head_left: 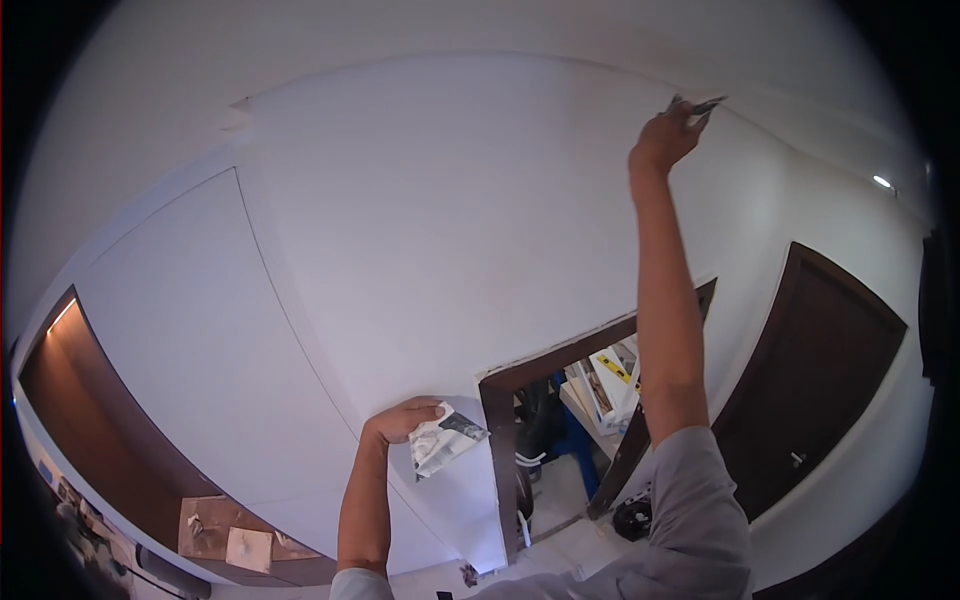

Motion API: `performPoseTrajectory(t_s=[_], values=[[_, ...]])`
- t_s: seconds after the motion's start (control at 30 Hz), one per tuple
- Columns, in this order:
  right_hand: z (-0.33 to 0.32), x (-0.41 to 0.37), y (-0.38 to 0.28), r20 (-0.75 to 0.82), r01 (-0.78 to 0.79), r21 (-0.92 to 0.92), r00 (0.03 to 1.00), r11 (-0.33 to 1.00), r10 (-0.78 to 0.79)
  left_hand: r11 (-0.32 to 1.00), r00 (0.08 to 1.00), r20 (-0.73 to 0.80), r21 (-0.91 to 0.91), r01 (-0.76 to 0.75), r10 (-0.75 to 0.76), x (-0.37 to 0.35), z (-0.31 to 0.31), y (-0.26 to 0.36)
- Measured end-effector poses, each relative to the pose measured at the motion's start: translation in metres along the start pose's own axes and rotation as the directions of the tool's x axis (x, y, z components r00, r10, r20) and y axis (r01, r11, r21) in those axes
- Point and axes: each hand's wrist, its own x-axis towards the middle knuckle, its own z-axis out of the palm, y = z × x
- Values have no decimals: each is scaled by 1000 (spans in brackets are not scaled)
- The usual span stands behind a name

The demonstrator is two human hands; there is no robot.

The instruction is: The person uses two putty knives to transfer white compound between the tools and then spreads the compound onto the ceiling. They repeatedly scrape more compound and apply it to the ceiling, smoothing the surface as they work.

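Observation:
High at the seam where the white wall (pixel 440 220) meets the ceiling (pixel 480 25), my right hand (pixel 669 138) is closed round a putty knife (pixel 708 104), its thin blade edge right at the seam. Lower down, beside the top left corner of the doorway, my left hand (pixel 405 420) grips a broad putty knife (pixel 446 442). White putty smears its wide, flat blade, and a dark grey patch of metal shows through.
Below my arms is a dark-framed doorway (pixel 497 450) with tools and a yellow spirit level (pixel 613 368) beyond it. A brown door (pixel 815 350) stands at right. At left, a lit wooden niche (pixel 100 400) holds a pale square piece (pixel 249 549).

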Motion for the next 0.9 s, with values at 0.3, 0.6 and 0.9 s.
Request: performPoseTrajectory(t_s=[0.3, 0.6, 0.9], values=[[76, -59, -8, 72, 50, 2, 996, 999, -50, 1000, 996, -94, -5, 0, 0, -5, 10, 7], [222, -319, -149, 263, -27, 15, 965, 1000, 22, 992, 990, -104, 88, -90, 99, -14, 24, 19], [143, -303, -183, 618, -598, 285, 712, 749, 332, 996, 997, -7, -48, -77, 77, 3, -5, -10]])
